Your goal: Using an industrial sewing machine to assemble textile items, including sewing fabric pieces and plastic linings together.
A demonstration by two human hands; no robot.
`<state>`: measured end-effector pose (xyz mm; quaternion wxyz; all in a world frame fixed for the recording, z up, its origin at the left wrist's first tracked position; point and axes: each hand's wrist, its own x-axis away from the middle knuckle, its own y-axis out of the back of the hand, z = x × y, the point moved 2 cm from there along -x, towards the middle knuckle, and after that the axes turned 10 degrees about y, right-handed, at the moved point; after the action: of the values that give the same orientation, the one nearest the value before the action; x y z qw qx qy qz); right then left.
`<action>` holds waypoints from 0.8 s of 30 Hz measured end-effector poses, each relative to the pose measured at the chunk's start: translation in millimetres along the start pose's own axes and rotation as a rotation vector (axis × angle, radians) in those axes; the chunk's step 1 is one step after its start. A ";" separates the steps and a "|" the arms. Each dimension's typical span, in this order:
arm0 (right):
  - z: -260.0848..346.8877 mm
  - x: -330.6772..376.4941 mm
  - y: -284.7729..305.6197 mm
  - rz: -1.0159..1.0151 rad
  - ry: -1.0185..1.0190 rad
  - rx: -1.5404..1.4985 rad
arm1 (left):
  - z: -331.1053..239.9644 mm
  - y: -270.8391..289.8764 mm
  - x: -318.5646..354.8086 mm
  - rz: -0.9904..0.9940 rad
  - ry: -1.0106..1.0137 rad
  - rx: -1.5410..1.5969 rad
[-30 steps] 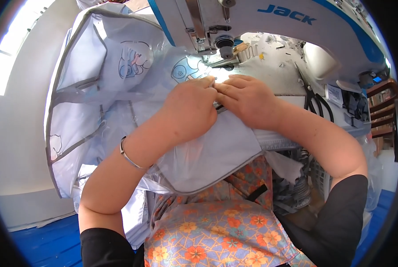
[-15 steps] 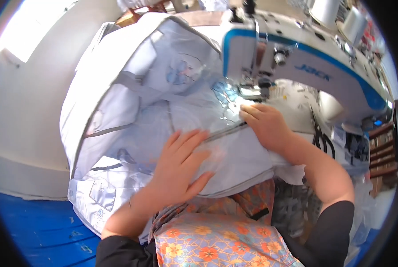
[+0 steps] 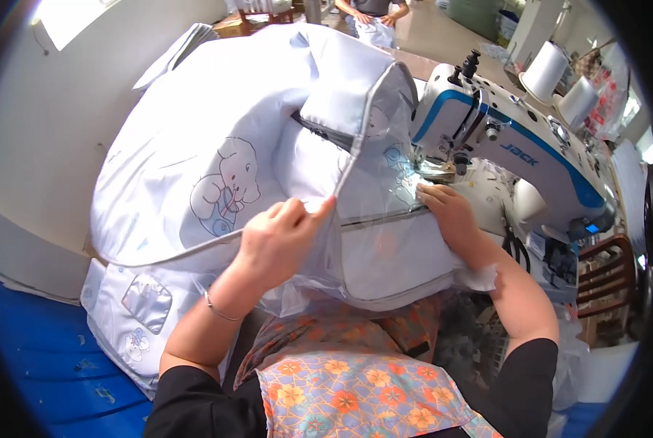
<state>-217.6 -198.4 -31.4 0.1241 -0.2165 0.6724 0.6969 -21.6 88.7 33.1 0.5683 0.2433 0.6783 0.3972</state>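
Note:
A large white fabric piece [image 3: 166, 146] with grey-bound edges and printed cartoon animals spreads over the left and middle. My left hand [image 3: 279, 237] is closed on its grey edging, drawing a fold up and over. My right hand [image 3: 447, 212] is beside the presser foot [image 3: 436, 172] of a white and blue sewing machine [image 3: 516, 139]. Its fingers lie close together, bent on the fabric, with the thumb hidden. A dark zip-like strip [image 3: 381, 217] runs across the fabric toward those fingers. Clear film covers part of the piece, and the lamp lights the needle area.
Black scissors [image 3: 515, 244] lie right of my right hand. White thread cones [image 3: 547, 71] stand behind the machine. A wooden chair [image 3: 607, 274] is at the right, a white wall [image 3: 42, 160] at the left. Another person [image 3: 374, 18] sits at the far back.
My left hand has gone from spread above the fabric to gripping its edging. The fabric's upper layer has folded over toward me, showing the printed animal. My right hand stays by the presser foot.

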 end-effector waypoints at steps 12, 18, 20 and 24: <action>9.5 -9.7 6.0 0.041 -0.026 0.004 | -7.0 -5.7 2.8 -0.112 0.100 0.143; 12.1 -3.7 13.5 0.038 -0.094 0.024 | -11.4 -5.9 3.3 -0.175 0.099 0.155; 15.2 9.8 16.4 0.043 -0.174 0.025 | -12.2 -9.1 4.2 -0.171 0.097 0.148; 45.1 69.0 36.5 -0.238 -0.745 -0.270 | -8.6 -13.5 11.2 -0.137 0.110 0.152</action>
<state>-300.9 -164.3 -31.4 0.4092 -0.0399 0.4542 0.7903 -30.9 87.5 15.9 0.5359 0.2167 0.7517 0.3174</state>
